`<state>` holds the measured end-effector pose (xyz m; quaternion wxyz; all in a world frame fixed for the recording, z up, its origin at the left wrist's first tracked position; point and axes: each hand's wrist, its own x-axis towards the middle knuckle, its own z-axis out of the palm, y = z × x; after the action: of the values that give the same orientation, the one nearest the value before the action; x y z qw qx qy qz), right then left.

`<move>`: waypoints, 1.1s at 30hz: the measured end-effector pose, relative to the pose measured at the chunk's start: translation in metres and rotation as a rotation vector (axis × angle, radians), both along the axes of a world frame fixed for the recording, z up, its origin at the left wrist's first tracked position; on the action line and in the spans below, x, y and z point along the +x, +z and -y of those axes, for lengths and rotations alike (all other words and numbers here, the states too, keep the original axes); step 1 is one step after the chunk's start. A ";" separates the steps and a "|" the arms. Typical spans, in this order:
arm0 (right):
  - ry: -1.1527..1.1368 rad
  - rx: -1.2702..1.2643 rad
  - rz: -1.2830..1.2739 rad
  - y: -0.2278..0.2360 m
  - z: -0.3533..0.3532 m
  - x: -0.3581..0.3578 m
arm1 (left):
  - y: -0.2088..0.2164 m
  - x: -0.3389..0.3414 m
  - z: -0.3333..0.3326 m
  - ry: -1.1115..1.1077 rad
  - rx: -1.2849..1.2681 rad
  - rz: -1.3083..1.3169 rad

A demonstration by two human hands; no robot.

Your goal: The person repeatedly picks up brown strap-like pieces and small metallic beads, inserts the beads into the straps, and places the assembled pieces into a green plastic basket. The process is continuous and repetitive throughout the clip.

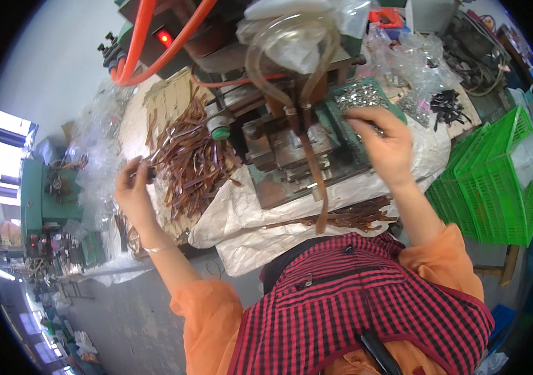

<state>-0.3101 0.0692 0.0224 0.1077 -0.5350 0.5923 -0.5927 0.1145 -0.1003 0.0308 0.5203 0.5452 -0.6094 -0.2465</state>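
My left hand point(134, 190) is closed in a pinch at the left edge of a loose pile of brown strips point(194, 169). Something small and dark shows at its fingertips, too unclear to name. At the front edge of a heap of small shiny metal pieces point(359, 95), my right hand point(386, 147) has its fingers curled together; what they hold is mostly hidden. Between my hands stands a press machine point(291, 147). One brown strip point(312, 165) hangs down across its front, with a small metal piece on it.
More brown strips point(357, 215) lie on a white sheet point(235, 240) along the near edge. Orange hoses point(138, 47) and a green button point(221, 133) are on the machine. Green plastic crates point(491, 181) stand at right. Black strips point(447, 109) and clear bags point(404, 53) lie behind.
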 end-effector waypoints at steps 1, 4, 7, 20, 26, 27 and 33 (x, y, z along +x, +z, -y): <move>0.027 -0.057 0.005 0.004 0.012 0.011 | 0.005 -0.025 -0.015 0.007 0.032 0.033; 0.119 -0.052 0.300 -0.004 0.033 0.042 | -0.007 -0.085 -0.063 -0.101 -0.077 -0.049; 0.118 -0.057 0.473 -0.011 0.032 0.055 | -0.018 -0.124 -0.101 -0.193 -0.137 -0.114; 0.315 0.092 0.392 0.034 0.000 0.049 | 0.015 -0.201 -0.147 -0.647 -0.739 0.319; -0.353 0.353 -0.603 -0.063 0.015 -0.052 | 0.007 -0.204 -0.135 -0.679 -0.830 0.279; -0.375 0.278 -0.603 -0.073 0.014 -0.059 | 0.006 -0.205 -0.136 -0.685 -0.826 0.279; -0.355 0.093 -0.626 -0.077 0.034 -0.052 | 0.004 -0.206 -0.134 -0.676 -0.844 0.255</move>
<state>-0.3624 0.0348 -0.0542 -0.1594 -0.5739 0.7066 -0.3820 -0.0919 0.0342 0.0345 0.5076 0.0893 -0.8544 -0.0664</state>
